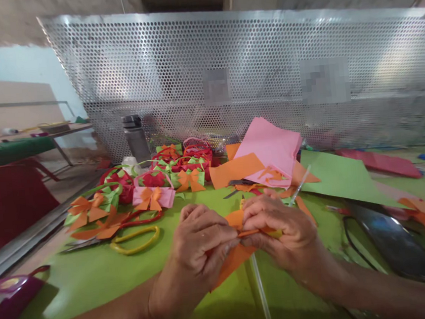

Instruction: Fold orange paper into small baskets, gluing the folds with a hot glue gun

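A piece of orange paper [234,264] is pinched between my two hands above the green table top. My left hand [200,252] has thumb and fingers closed on its left part. On the right side of the paper, my right hand [281,228] is closed, with the fingertips of both hands nearly touching. Something yellow shows beside my right fingers, partly hidden. Below my hands lies a clear stick [261,289], and another clear stick [300,185] slants up behind my right hand.
Scissors with yellow and red handles [136,240] lie left. Small paper bags with bows [154,197] and a bottle [136,139] stand behind. Pink sheets [269,147], a green sheet [342,178] and a phone [400,242] are right. A perforated metal panel [181,63] spans the back.
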Motion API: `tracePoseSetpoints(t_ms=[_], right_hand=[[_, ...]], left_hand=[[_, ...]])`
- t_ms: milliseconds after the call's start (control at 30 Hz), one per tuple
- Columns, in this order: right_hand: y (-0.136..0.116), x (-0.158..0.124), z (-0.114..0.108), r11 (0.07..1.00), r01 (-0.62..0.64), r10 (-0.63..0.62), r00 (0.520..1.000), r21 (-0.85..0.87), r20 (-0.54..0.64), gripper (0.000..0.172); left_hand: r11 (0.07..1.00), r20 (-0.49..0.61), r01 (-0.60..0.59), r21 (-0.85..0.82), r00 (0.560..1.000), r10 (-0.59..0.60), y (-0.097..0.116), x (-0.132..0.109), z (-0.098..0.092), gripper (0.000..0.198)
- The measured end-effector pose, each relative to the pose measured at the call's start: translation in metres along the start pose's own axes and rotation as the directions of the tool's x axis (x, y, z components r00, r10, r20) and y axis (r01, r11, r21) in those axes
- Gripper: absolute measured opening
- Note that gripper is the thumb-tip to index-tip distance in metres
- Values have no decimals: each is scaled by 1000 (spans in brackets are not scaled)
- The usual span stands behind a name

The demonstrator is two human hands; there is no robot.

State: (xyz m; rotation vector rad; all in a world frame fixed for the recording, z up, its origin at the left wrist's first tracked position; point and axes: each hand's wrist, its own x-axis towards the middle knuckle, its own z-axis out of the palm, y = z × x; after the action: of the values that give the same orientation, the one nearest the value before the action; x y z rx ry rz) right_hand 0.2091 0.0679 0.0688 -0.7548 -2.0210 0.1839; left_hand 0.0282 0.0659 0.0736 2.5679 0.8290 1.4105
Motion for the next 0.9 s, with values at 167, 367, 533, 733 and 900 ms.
tracePoseSetpoints(t_ms=[167, 367, 533, 733, 900], right_hand=[[2, -2, 1, 999, -1, 1, 1000, 53, 16, 5], [1, -5, 1, 995, -27, 25, 1000, 93, 18, 7], [-5, -4, 0, 990, -59, 56, 998, 127, 29, 5], [-8, -4, 1, 987, -12, 8, 1000, 157, 24, 10], [-4, -6, 2, 993, 7, -9, 1000, 115, 18, 11]], left_hand=[[1000, 17, -11, 15, 1000, 11, -1, -1, -1, 19], [999, 20, -32, 29, 999, 32, -2, -1, -1, 20], [999, 48, -32, 38, 998, 30, -2, -2, -1, 19], [1000, 72, -26, 6, 997, 26, -2, -4, 2, 19], [999, -11, -6, -36, 1000, 5, -2, -3, 2, 16]])
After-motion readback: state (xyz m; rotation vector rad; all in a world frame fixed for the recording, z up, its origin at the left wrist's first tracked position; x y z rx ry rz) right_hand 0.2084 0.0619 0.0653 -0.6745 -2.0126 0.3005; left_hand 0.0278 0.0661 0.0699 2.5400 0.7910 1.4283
